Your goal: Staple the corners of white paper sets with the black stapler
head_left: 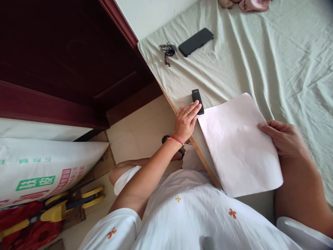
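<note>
My left hand [186, 118] lies palm down at the edge of the cloth-covered surface, its fingers stretched out and resting on top of a small black stapler [196, 95]. Nothing shows wrapped under the stapler. Its near end meets the upper left corner of the white paper [239, 146]; whether the corner sits between the jaws I cannot tell. On the right side, my right hand [286, 137] grips the paper's edge, thumb on top and the other fingers partly hidden. The sheet slants over the front edge, slightly bowed; how many sheets there are is unclear.
A black phone [196, 41] and a bunch of keys [169, 50] lie farther back on the pale green cloth [293, 69]. Pink fabric [253, 5] is at the top. On the floor to the left are a white printed sack [52, 166] and yellow-and-black objects [56, 210].
</note>
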`<state>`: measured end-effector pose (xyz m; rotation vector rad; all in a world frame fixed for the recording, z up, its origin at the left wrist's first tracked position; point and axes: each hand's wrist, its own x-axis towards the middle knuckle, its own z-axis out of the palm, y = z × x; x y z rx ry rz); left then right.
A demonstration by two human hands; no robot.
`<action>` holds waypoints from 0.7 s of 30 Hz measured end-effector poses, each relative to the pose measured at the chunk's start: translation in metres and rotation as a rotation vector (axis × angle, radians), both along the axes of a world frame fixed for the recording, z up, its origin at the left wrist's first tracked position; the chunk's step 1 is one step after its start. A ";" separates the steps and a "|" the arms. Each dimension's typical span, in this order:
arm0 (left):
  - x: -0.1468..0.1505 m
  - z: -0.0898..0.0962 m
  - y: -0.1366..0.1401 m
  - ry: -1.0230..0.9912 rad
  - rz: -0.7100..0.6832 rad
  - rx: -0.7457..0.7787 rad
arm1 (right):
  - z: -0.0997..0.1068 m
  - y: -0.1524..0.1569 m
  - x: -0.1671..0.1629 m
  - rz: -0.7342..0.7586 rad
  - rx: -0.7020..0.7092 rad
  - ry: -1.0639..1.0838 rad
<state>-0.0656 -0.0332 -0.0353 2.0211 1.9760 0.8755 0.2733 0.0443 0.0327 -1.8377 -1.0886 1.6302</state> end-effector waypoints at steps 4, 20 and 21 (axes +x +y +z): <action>0.005 0.002 0.005 0.010 0.043 0.007 | 0.003 -0.002 -0.002 -0.002 0.005 0.005; 0.008 -0.001 0.003 0.024 0.049 0.015 | -0.004 -0.001 0.010 -0.008 0.017 -0.013; 0.008 -0.001 0.003 0.022 0.052 0.012 | -0.005 -0.001 0.010 -0.009 0.017 -0.010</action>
